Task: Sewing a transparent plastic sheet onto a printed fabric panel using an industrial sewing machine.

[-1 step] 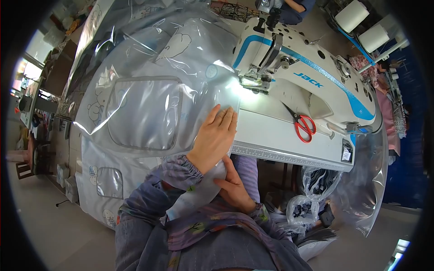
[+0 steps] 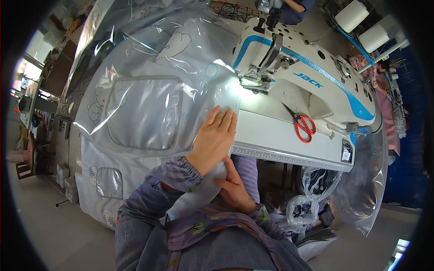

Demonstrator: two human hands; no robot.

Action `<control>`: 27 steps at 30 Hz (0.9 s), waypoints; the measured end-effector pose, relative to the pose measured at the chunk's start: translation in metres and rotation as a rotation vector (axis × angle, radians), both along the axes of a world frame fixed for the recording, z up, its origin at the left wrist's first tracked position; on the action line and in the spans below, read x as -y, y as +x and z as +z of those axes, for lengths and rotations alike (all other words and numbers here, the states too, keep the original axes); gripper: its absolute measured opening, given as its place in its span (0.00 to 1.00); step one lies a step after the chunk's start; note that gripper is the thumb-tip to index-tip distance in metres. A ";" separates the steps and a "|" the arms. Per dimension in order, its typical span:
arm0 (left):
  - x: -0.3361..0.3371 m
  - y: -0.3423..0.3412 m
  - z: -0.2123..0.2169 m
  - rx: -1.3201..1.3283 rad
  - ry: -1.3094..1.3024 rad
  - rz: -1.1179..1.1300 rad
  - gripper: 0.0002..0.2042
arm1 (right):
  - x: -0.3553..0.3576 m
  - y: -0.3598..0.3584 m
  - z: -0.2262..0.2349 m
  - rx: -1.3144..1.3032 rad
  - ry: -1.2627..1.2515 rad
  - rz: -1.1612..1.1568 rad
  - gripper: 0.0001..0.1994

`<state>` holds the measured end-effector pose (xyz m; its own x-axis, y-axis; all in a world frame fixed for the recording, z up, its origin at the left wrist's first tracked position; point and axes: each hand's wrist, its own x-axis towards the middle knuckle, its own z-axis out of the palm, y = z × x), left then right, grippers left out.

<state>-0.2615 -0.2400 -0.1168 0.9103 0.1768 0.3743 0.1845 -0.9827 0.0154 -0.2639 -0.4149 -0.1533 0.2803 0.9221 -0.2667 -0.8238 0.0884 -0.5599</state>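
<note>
1. Nothing is seen to have moved since the earlier frame: hands, sheet and scissors lie as they did.
2. Left hand (image 2: 216,137) is laid flat, fingers straight and together, palm down on the clear plastic sheet (image 2: 149,113) at the left end of the table (image 2: 289,147). Nothing is gripped; the sheet is only pressed.
3. Right hand (image 2: 235,187) is kept low at the table's front edge, below the left hand, fingers half curled on a fold of the same sheet that hangs toward the lap. Whether the fold is pinched cannot be told.
4. Sheet is spread over a pale printed fabric case with a grey-bordered window, its near edge reaching the presser foot (image 2: 253,83) of the sewing machine (image 2: 307,77).
5. Red scissors (image 2: 302,125) are left on the table, well apart from both hands.
6. Judgement: the edge should be kept flat and square to the foot, wrinkles smoothed outward, fingertips held short of the needle.
</note>
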 end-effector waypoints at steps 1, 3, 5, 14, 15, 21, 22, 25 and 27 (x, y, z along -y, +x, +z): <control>0.002 -0.001 0.000 0.000 -0.001 0.000 0.24 | 0.000 0.003 0.000 0.009 -0.007 -0.001 0.42; 0.005 -0.006 0.002 0.011 -0.054 0.032 0.24 | -0.002 0.004 0.001 0.015 -0.016 -0.002 0.43; 0.002 -0.006 0.004 0.005 -0.105 0.031 0.25 | -0.005 0.005 0.006 0.080 -0.037 -0.091 0.43; -0.028 0.000 -0.004 0.077 -0.084 -0.075 0.24 | 0.002 0.006 0.013 0.142 -0.052 -0.041 0.46; -0.032 0.001 -0.004 0.084 -0.094 -0.104 0.23 | 0.001 0.006 0.016 0.142 -0.052 -0.038 0.46; -0.036 0.005 -0.008 0.022 -0.119 -0.177 0.21 | -0.008 0.015 0.017 0.261 -0.095 -0.067 0.45; -0.034 0.005 -0.005 0.023 -0.119 -0.177 0.21 | -0.011 0.017 0.020 0.279 -0.109 -0.081 0.45; -0.028 0.007 0.005 -0.007 -0.125 -0.083 0.20 | -0.016 0.026 0.020 0.309 -0.143 -0.097 0.45; -0.031 0.012 0.007 -0.041 -0.154 -0.052 0.21 | -0.021 0.032 0.021 0.323 -0.161 -0.093 0.45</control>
<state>-0.2498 -0.2086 -0.1100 0.9337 0.1817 0.3086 0.1372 -0.9775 0.1605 -0.2320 -0.3944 -0.1326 0.4546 0.8420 -0.2906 -0.5953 0.0445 -0.8023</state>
